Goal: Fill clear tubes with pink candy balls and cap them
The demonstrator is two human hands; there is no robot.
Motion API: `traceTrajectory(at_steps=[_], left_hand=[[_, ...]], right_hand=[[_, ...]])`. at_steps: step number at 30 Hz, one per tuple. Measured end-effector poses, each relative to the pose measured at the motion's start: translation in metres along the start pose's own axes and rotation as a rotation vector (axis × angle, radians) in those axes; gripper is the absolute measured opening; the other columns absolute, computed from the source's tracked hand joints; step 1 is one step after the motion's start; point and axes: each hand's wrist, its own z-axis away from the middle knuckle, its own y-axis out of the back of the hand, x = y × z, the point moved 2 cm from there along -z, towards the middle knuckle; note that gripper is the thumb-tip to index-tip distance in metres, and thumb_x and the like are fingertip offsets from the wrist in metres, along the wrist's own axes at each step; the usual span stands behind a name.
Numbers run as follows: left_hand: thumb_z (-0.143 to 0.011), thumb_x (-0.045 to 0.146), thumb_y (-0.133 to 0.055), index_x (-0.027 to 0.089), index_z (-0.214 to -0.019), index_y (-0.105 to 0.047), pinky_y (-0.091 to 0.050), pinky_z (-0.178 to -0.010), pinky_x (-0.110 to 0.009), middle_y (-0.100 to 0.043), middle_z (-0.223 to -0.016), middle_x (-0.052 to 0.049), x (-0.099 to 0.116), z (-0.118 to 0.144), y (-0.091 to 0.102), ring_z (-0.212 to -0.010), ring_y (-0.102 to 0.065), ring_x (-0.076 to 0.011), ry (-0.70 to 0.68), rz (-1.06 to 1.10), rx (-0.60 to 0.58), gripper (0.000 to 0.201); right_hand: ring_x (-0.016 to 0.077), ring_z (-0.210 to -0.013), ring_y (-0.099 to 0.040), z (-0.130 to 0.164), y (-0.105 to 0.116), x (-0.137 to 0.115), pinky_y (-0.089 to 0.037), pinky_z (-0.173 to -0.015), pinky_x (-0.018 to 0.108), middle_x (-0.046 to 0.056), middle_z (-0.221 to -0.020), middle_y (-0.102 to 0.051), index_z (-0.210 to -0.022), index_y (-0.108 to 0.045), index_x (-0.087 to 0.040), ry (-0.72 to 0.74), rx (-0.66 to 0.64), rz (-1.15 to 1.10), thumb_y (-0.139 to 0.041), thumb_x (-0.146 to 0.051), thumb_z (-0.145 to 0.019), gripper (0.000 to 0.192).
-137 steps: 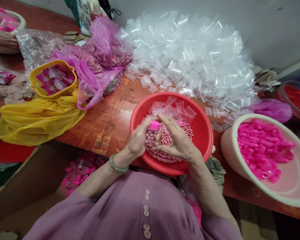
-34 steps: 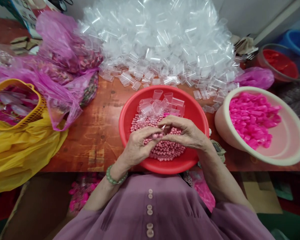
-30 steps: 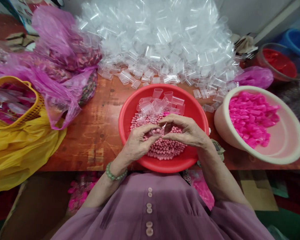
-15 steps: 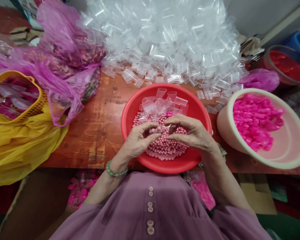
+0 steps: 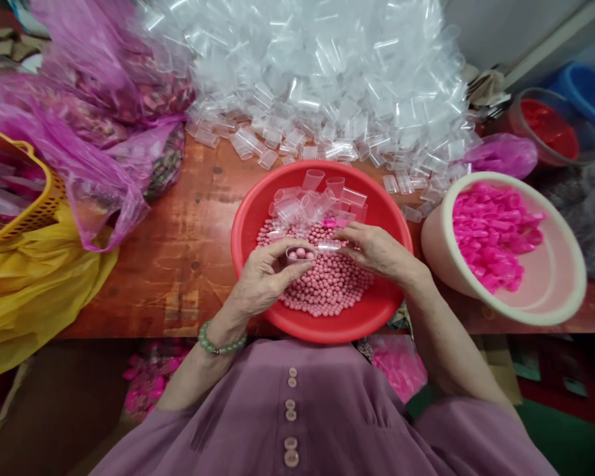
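My left hand [image 5: 265,277] holds a clear plastic tube [image 5: 292,252] tilted so that its open mouth shows several pink beads inside. My right hand [image 5: 377,251] is just to the right, thumb and fingers closed around the end of another clear tube [image 5: 328,245]. Both hands are over a red basin [image 5: 242,225]. Loose pink beads [image 5: 327,291] cover the basin's floor below them. At the basin's far side, several clear tubes [image 5: 313,180] lie on the beads, near a small bright pink piece [image 5: 330,223].
A large heap of clear tubes [image 5: 302,99] covers the back of the wooden table [image 5: 198,218]. On the right is a pale tub [image 5: 550,277] with bright pink plastic pieces [image 5: 496,231]. Purple bags [image 5: 94,158], a yellow basket [image 5: 39,205] and a yellow bag [image 5: 44,284] lie on the left.
The tube in my left hand has turned, so its mouth and beads now show. My right hand has moved slightly and its fingers have closed in on a clear tube. The view has shifted a little.
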Motion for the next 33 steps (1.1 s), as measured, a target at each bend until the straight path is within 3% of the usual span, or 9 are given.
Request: traceTrajectory(at_steps=[4, 6, 12, 15, 18, 22, 25, 33], left_hand=[[-0.078, 0.025, -0.073, 0.016, -0.092, -0.071, -0.052, -0.082, -0.027, -0.072, -0.094, -0.006, -0.002, -0.001, 0.0, -0.087, -0.065, -0.0151, 0.03, 0.036, -0.006, 0.017], [-0.079, 0.027, -0.073, 0.016, -0.093, -0.068, -0.053, -0.08, -0.026, -0.072, -0.091, -0.005, -0.004, -0.002, 0.001, -0.084, -0.066, -0.0142, 0.046, 0.087, -0.006, 0.018], [-0.083, 0.032, -0.069, 0.017, -0.092, -0.061, -0.053, -0.077, -0.024, -0.067, -0.079, -0.001, -0.007, -0.003, 0.001, -0.077, -0.067, -0.0119, 0.045, 0.077, 0.042, 0.02], [-0.086, 0.033, -0.066, 0.018, -0.096, -0.059, -0.053, -0.074, -0.023, -0.066, -0.082, 0.0, -0.008, -0.003, 0.001, -0.075, -0.064, -0.0105, 0.033, 0.043, 0.068, 0.019], [-0.086, 0.031, -0.064, 0.019, -0.096, -0.056, -0.052, -0.069, -0.021, -0.062, -0.078, 0.001, -0.01, -0.004, 0.002, -0.069, -0.059, -0.0093, 0.017, 0.01, 0.092, 0.017], [-0.086, 0.031, -0.063, 0.019, -0.093, -0.055, -0.05, -0.067, -0.02, -0.059, -0.077, 0.002, -0.01, -0.005, 0.002, -0.069, -0.056, -0.0091, 0.007, -0.012, 0.073, 0.016], [-0.085, 0.031, -0.063, 0.018, -0.093, -0.055, -0.05, -0.068, -0.02, -0.058, -0.078, 0.002, -0.009, -0.005, 0.002, -0.07, -0.056, -0.009, 0.024, -0.01, 0.08, 0.016], [-0.083, 0.031, -0.065, 0.018, -0.096, -0.056, -0.05, -0.072, -0.022, -0.058, -0.082, 0.001, -0.009, -0.006, 0.0, -0.072, -0.056, -0.0094, 0.056, 0.053, 0.095, 0.02]], right_hand=[[0.0223, -0.092, -0.065, -0.014, -0.011, -0.008, -0.047, -0.075, 0.03, 0.013, -0.106, -0.066, -0.106, -0.066, -0.014, -0.045, -0.2, 0.211, -0.05, -0.022, -0.095, 0.021], [0.0225, -0.091, -0.065, -0.017, -0.01, -0.008, -0.045, -0.073, 0.029, 0.013, -0.106, -0.067, -0.104, -0.066, -0.013, -0.067, -0.234, 0.257, -0.051, -0.023, -0.095, 0.021], [0.0219, -0.091, -0.065, 0.002, 0.006, 0.007, -0.044, -0.077, 0.029, 0.011, -0.1, -0.07, -0.102, -0.066, -0.014, -0.111, -0.193, 0.229, -0.054, -0.023, -0.094, 0.016], [0.0213, -0.088, -0.066, 0.018, 0.014, 0.013, -0.044, -0.077, 0.028, 0.009, -0.094, -0.071, -0.096, -0.066, -0.015, -0.198, -0.181, 0.234, -0.053, -0.023, -0.094, 0.015], [0.0218, -0.093, -0.066, 0.023, 0.021, 0.018, -0.044, -0.08, 0.028, 0.011, -0.1, -0.07, -0.101, -0.065, -0.014, -0.332, -0.081, 0.295, -0.051, -0.021, -0.095, 0.016], [0.0236, -0.099, -0.066, 0.009, 0.021, 0.021, -0.045, -0.082, 0.029, 0.014, -0.108, -0.067, -0.107, -0.061, -0.011, -0.42, -0.034, 0.388, -0.046, -0.018, -0.095, 0.021], [0.0251, -0.103, -0.065, -0.01, 0.014, 0.021, -0.046, -0.083, 0.03, 0.015, -0.11, -0.067, -0.11, -0.06, -0.011, -0.381, -0.043, 0.404, -0.043, -0.019, -0.096, 0.023], [0.0293, -0.098, -0.067, -0.038, -0.001, 0.014, -0.049, -0.069, 0.033, 0.018, -0.113, -0.063, -0.121, -0.055, -0.014, -0.317, -0.099, 0.47, -0.036, -0.014, -0.095, 0.033]])
